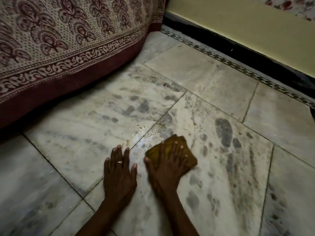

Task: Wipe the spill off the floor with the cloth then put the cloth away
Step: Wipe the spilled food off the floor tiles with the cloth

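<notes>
Marble floor [196, 79]; right hand [167, 165] flat on folded mustard cloth [185, 155].

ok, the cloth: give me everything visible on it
The cloth is a mustard-brown fabric pad, apparently folded into a rough rectangle, lying flat on the marble floor. The right hand presses on it palm down with fingers spread, covering its middle, so only its edges and corners show. It sits just right of a tile joint, beside the wet, glistening spill, which reaches its left edge. The left hand rests flat on the floor nearby, not touching it. Whether it is wet cannot be told.
</notes>
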A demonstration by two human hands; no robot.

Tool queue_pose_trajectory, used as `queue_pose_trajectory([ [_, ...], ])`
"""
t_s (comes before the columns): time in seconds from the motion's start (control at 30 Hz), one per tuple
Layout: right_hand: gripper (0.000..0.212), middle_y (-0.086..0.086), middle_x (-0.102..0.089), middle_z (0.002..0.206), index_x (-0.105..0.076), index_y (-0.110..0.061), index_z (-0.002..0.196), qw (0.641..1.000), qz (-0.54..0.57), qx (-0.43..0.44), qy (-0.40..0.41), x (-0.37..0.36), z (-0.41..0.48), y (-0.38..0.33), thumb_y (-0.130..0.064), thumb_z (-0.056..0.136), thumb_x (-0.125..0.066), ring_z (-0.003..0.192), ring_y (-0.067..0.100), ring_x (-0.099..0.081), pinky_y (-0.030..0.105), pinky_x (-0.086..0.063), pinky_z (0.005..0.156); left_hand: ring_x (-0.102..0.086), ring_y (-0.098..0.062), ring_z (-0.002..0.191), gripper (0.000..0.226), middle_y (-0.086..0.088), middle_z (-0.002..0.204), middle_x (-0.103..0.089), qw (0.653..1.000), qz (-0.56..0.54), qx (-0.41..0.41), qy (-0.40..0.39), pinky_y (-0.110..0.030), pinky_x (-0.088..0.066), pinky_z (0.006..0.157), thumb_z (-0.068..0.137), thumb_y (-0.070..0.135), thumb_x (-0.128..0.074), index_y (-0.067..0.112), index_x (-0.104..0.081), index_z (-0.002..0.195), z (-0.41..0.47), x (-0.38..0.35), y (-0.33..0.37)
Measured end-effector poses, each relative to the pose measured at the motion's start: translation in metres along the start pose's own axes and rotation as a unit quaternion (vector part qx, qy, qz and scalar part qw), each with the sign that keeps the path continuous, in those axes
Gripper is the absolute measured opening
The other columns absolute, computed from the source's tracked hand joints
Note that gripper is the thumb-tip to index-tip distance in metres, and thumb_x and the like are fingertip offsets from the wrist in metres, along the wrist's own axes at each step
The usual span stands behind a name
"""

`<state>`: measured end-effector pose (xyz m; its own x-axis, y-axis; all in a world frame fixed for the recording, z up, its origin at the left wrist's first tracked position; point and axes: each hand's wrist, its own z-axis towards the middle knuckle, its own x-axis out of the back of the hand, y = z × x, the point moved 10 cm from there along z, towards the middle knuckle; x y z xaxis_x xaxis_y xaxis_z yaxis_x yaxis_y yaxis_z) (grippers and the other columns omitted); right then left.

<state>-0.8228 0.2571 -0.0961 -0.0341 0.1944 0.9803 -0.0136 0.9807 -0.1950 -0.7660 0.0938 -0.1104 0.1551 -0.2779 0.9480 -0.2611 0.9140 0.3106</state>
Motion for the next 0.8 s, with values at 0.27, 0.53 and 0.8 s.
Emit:
queue_pose_trajectory([
  [0.27,0.073,0.023,-0.032,0.151,-0.038,-0.039,0.141,0.999,-0.003,-0.007,0.047,0.019,-0.014,0.080,-0.078,0.083,-0.016,0.140,0.037,-0.024,0.051,-0.013,0.111,-0.016,-0.029,0.146,0.066,-0.014,0.158,-0.022,0.989,0.039,0.135,0.040,-0.049,-0.011,0.117,0.091,0.045,-0.022,0.012,-0.029,0.148,0.018,0.030,-0.110],
  [0.53,0.077,0.018,-0.004,0.159,-0.026,-0.039,0.147,0.999,0.033,-0.001,-0.010,-0.010,0.044,-0.048,-0.075,0.081,-0.009,0.146,0.037,0.000,0.051,0.008,0.113,-0.025,-0.030,0.144,0.063,-0.015,0.156,-0.026,0.990,0.045,0.130,0.038,-0.049,-0.014,0.116,0.092,0.040,-0.030,0.010,-0.032,0.147,0.020,0.032,-0.109],
  [0.8,0.064,0.012,-0.019,0.158,-0.025,-0.044,0.146,0.975,-0.041,0.217,-0.019,-0.020,-0.036,-0.062,-0.072,0.089,-0.020,0.146,0.033,-0.012,0.054,-0.012,0.113,-0.025,-0.025,0.145,0.062,-0.012,0.157,-0.025,0.993,0.043,0.108,0.023,-0.045,-0.018,0.115,0.093,0.043,-0.028,0.015,-0.033,0.148,0.016,0.037,-0.117],
])
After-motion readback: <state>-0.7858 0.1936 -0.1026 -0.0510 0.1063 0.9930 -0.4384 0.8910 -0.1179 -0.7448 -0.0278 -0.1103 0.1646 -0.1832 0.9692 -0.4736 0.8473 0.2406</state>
